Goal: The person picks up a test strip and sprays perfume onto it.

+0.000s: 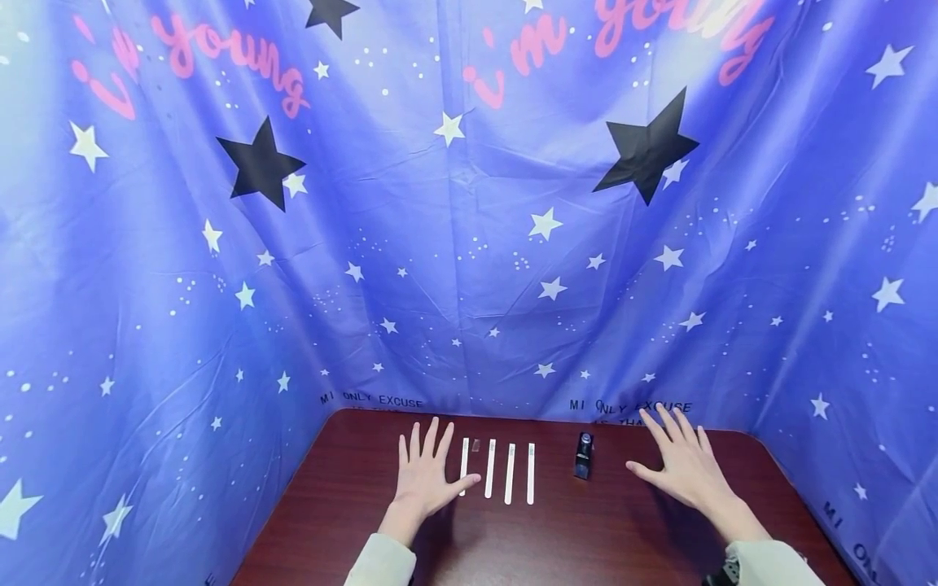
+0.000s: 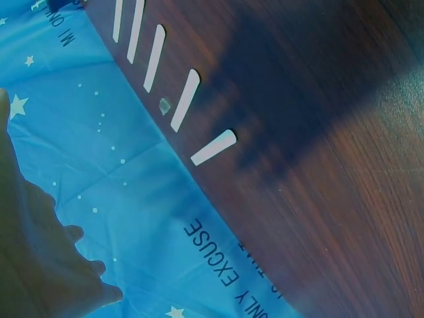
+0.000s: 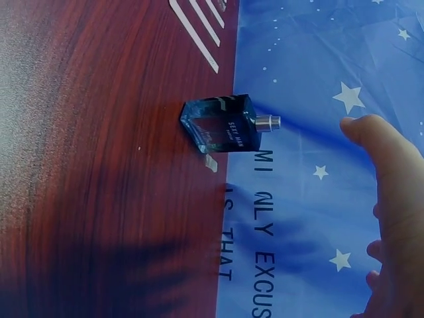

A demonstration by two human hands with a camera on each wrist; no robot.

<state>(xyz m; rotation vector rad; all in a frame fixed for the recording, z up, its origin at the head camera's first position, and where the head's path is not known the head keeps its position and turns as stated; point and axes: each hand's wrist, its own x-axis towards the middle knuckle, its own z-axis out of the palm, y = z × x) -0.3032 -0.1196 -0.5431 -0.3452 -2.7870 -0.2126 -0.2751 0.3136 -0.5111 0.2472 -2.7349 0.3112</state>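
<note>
My left hand (image 1: 425,476) hovers over the left part of the table with fingers spread, holding nothing. Its thumb overlaps a white paper strip (image 1: 464,456) in the head view; whether they touch I cannot tell. Several such narrow strips (image 2: 155,58) lie roughly in a row. Among them is a small see-through piece (image 2: 165,106), its kind unclear. A dark blue glass perfume bottle (image 3: 222,126) with a silver spray nozzle (image 3: 268,123) stands uncapped on the table. To the right of the bottle (image 1: 583,456), my right hand (image 1: 685,468) is spread and empty.
The dark red wooden table (image 1: 557,545) has rounded far corners. A blue curtain (image 1: 469,268) with stars and lettering encloses its back and sides. A dark band (image 1: 721,572) circles the right wrist. Hand shadows fall across the tabletop.
</note>
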